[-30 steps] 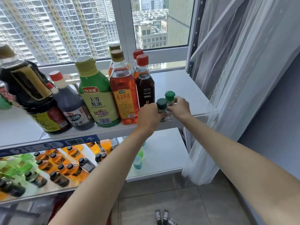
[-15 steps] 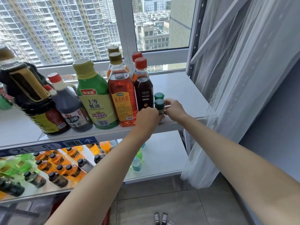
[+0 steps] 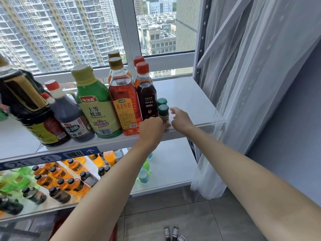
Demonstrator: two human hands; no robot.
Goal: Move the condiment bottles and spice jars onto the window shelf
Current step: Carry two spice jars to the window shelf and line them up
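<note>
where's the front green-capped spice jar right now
In the head view, the front green-capped spice jar stands at the front edge of the white window shelf, just right of the red-capped dark sauce bottle, between the left hand and right hand.

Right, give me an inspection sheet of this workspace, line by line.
Surface: white shelf at the window, right part bare.
Job's things: two green-capped jars, front jar and rear jar, upright beside the dark bottle; amber bottle, oyster sauce, vinegar jug, soy jug in a row.
Clutter: small bottles on the floor; drinks on the lower shelf.
Grippers: left hand at the front jar's base; right hand open beside it.
Cables: nothing seen.
Surroundings: curtain right.
</note>
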